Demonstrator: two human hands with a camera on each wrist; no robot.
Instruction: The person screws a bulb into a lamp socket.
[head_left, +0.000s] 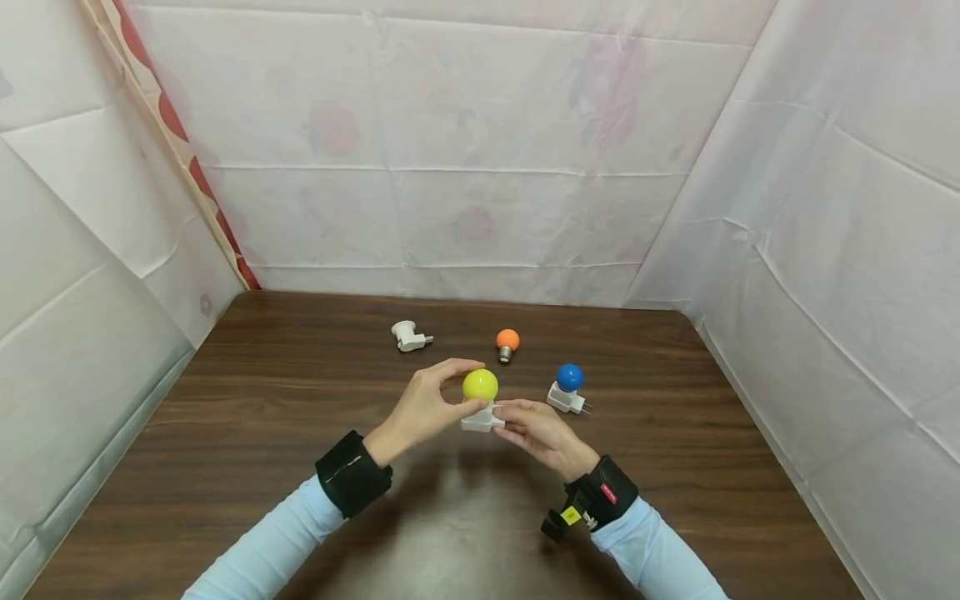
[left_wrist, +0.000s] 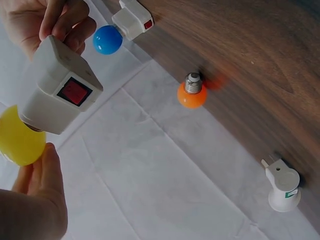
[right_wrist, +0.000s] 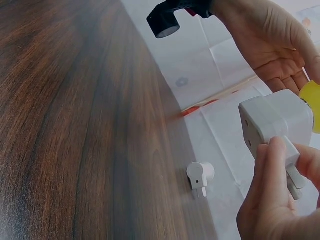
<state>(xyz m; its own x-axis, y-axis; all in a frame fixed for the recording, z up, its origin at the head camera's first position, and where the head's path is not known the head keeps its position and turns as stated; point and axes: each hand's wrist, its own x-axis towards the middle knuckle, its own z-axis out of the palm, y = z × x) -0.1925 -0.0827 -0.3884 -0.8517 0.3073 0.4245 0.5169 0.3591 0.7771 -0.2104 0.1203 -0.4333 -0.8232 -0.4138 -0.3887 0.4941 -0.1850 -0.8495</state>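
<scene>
A yellow light bulb point(head_left: 480, 384) sits in a white plug-in lamp socket point(left_wrist: 65, 92) that has a red rocker switch on its side. My left hand point(head_left: 431, 400) holds the bulb between the thumb and the fingers. With thumb and fingers, my right hand point(head_left: 542, 430) pinches the socket at its plug end, where the metal prongs point(right_wrist: 294, 180) stick out in the right wrist view. Bulb and socket are held up over the table, the bulb pointing upward in the head view.
Behind the hands, an orange bulb point(head_left: 507, 340) lies on the brown wooden table point(head_left: 247, 433). An unfilled white socket point(head_left: 409, 336) lies at the back left. To the right is a blue bulb point(head_left: 570, 377) in another white socket point(head_left: 564, 399). White sheets point(head_left: 450, 208) hang around the table.
</scene>
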